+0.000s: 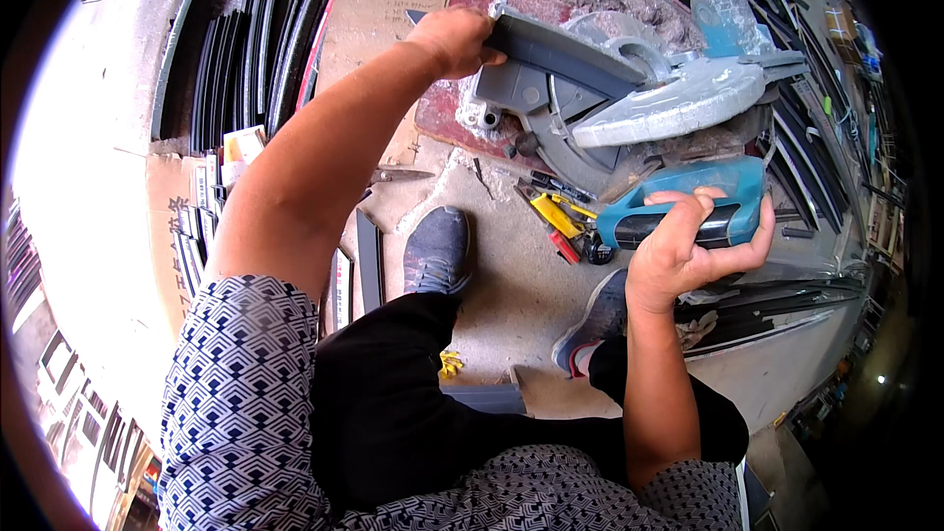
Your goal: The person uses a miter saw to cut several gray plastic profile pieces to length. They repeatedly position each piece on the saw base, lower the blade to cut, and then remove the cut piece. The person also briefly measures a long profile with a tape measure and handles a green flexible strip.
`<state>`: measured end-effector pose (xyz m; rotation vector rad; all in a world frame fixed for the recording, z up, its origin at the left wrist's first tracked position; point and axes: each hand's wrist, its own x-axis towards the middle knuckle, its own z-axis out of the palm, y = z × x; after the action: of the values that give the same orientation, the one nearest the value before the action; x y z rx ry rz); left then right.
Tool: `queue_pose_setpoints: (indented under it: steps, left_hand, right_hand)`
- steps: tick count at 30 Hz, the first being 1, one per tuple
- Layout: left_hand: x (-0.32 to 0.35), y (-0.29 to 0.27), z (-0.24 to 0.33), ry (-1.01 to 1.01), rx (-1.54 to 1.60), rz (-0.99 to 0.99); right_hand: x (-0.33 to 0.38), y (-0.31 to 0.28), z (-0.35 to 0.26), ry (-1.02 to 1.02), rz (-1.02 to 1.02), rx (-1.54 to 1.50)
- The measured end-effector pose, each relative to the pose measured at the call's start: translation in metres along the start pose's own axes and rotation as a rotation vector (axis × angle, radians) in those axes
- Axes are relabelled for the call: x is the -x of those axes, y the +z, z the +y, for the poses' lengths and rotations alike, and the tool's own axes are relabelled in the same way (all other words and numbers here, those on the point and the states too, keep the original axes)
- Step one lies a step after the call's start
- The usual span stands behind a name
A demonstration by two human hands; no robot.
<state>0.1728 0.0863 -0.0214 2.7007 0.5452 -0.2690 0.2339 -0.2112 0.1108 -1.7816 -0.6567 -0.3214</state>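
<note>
The dusty miter saw (678,103) stood partly over a red board (457,123) ahead of the feet, and dark strips (757,307) lay at the right with clear plastic wrapping (821,280) (how fully it enclosed them was hard to tell). The left hand (454,42) was closed on the left end of a grey profile (565,51) at the saw, while the right hand (674,258) curled around the saw's teal-and-black handle (728,192).

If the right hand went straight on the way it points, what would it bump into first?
The right hand would first press into the teal saw handle that it grips; past that, the round pale guard seems next, though depth is unclear.
</note>
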Motion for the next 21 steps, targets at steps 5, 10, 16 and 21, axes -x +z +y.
queue_pose_setpoints:
  steps: [5, 10, 16, 21]
  left_hand:
    - [0.000, 0.004, -0.004, 0.018, 0.007, 0.012]
    - [0.000, 0.004, -0.003, 0.015, -0.005, 0.042]
    - [0.000, 0.005, -0.003, 0.011, -0.010, 0.066]
    - [0.000, 0.000, 0.001, -0.001, -0.010, -0.010]
  right_hand:
    - [0.004, 0.000, 0.002, 0.030, -0.013, -0.039]
    - [0.008, 0.002, 0.003, 0.039, -0.011, -0.040]
    - [0.012, 0.005, 0.005, 0.008, -0.003, 0.030]
    - [0.016, 0.005, 0.003, 0.068, -0.012, -0.046]
